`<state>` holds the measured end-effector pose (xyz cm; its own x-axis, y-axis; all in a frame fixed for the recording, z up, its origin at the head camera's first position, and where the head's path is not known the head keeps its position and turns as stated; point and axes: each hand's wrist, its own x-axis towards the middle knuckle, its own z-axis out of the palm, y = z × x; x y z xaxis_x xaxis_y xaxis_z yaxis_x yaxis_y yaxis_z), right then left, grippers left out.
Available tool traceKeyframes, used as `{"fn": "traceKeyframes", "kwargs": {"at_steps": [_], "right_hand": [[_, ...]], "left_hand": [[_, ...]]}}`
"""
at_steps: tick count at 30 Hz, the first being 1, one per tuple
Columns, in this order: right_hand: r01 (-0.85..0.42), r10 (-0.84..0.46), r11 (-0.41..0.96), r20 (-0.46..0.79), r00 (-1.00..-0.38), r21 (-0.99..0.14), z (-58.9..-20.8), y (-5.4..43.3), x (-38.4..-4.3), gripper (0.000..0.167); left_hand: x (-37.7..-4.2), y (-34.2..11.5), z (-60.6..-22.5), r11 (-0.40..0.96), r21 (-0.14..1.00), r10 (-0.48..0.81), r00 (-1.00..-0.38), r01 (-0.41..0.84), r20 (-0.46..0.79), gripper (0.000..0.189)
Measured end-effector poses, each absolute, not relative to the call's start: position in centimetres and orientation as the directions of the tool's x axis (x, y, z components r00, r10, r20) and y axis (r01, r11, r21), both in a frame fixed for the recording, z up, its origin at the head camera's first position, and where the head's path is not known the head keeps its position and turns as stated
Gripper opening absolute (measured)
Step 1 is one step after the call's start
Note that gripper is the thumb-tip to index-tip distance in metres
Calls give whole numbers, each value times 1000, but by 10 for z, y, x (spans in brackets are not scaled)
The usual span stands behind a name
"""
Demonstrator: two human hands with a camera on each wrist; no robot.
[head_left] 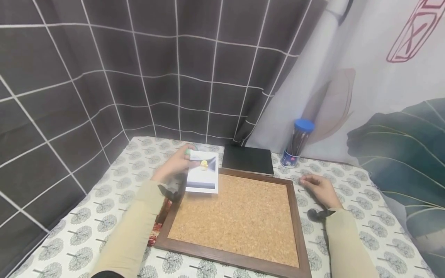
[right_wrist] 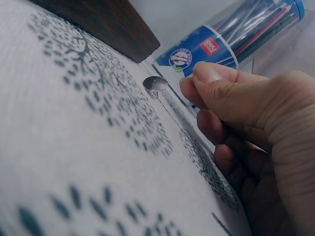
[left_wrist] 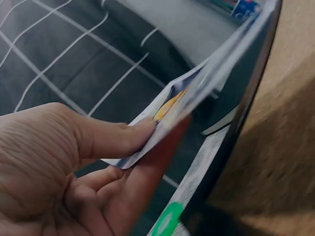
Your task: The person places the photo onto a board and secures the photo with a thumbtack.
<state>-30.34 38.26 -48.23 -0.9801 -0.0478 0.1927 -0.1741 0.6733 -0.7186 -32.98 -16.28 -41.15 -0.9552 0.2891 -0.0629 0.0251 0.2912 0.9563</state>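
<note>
Holds a small picture card [head_left: 204, 178] in the left hand [head_left: 176, 164], above the upper-left corner of the corkboard [head_left: 240, 216].
Clamps the card at its left side, between thumb and fingers; looks thin, almost edge-on, in the left wrist view. Shows a plain white border, and inside it a greyish-violet picture, with a round yellow shape in the upper middle, a whitish area below and a darker grey band near the bottom. Curls the right hand [head_left: 322, 189] loosely beside the right edge of the brown frame [head_left: 295, 216], thumb and forefinger close together; cannot tell about contact between their tips. Has near these fingertips a silver thumbtack [right_wrist: 155, 84], and farther back a blue-lidded pencil tub [head_left: 297, 144].
</note>
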Motion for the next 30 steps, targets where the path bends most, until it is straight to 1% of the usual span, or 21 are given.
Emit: {"fn": "traceKeyframes", "kwargs": {"at_steps": [1, 3, 7, 9, 11, 14, 18, 21, 26, 30], "right_hand": [[-181, -52, 675, 199, -979, -715, -482, 383, -304, 39], [-195, -61, 681, 211, -976, -706, -481, 383, -305, 38], [-198, -61, 678, 214, -975, -708, -478, 380, -303, 37], [-194, -57, 673, 211, -976, -713, -478, 378, -301, 38], [-195, -55, 675, 215, -975, -712, -477, 376, -299, 39], [-200, -52, 681, 227, -973, -704, -477, 375, -299, 40], [-206, -50, 691, 239, -970, -693, -478, 375, -300, 42], [-205, -51, 698, 237, -970, -687, -478, 375, -301, 42], [-215, -58, 704, 247, -967, -677, -479, 376, -301, 39], [-222, -63, 709, 253, -965, -669, -480, 377, -302, 38]], "left_hand": [[-329, -159, -412, 280, 960, 320, -945, 22, -72, 57], [-328, -152, -416, 308, 951, 359, -930, 38, -80, 62], [-327, -141, -426, 453, 881, 379, -924, 135, -54, 67], [-328, -139, -431, 543, 816, 385, -922, 197, -33, 63], [-329, -138, -433, 603, 756, 401, -916, 256, -9, 58], [-330, -138, -434, 666, 685, 402, -916, 296, 5, 53], [-330, -138, -433, 714, 638, 382, -924, 289, -8, 46], [-330, -138, -432, 719, 641, 377, -926, 269, -35, 42], [-329, -136, -433, 725, 634, 370, -928, 269, -29, 41], [-330, -136, -435, 727, 620, 386, -922, 293, -17, 40]]}}
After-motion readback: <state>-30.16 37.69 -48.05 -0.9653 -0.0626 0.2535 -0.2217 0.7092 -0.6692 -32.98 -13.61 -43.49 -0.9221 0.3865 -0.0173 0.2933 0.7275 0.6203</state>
